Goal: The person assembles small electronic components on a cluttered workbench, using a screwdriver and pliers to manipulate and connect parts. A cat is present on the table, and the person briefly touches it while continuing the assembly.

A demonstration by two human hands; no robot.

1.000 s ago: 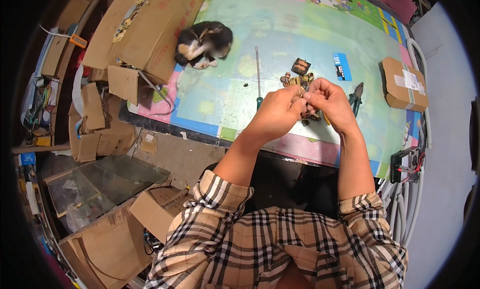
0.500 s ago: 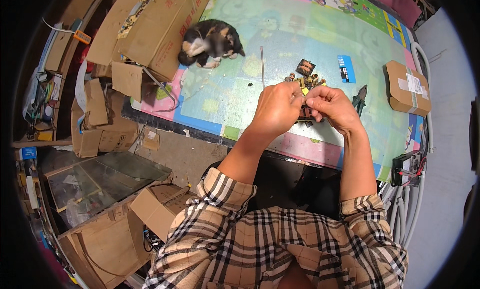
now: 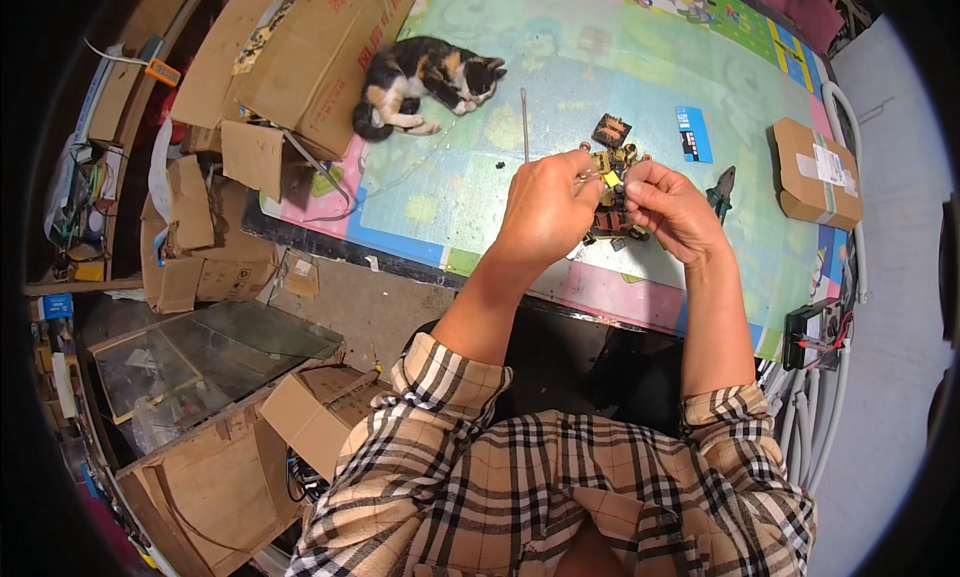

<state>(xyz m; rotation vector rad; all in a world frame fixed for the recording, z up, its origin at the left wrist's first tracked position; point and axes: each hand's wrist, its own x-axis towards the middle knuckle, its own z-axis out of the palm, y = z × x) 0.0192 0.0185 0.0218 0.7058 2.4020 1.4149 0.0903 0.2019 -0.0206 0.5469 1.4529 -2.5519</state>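
My left hand [image 3: 545, 209] and my right hand [image 3: 675, 209] meet over the near part of a colourful play mat [image 3: 560, 67] on the table. Together they pinch a small electronic part with a yellow piece [image 3: 610, 177], held just above a little pile of dark components [image 3: 612, 222]. Fingers of both hands are closed on it. A small black component [image 3: 611, 130] lies just beyond the hands. A thin metal rod [image 3: 523, 122] lies to the left of them. Pliers [image 3: 722, 192] rest to the right of my right hand.
A calico cat [image 3: 425, 77] lies curled at the mat's far left, beside large cardboard boxes [image 3: 300, 47]. A blue card [image 3: 692, 134] and a taped cardboard parcel [image 3: 812, 172] sit at the right. A black device with wires [image 3: 815, 332] hangs at the right edge. Boxes and glass panes [image 3: 210, 347] crowd the floor at left.
The view has shifted so the table sits lower in the picture. My hands stay together on the small part, with only slight finger movement. The cat has hardly moved.
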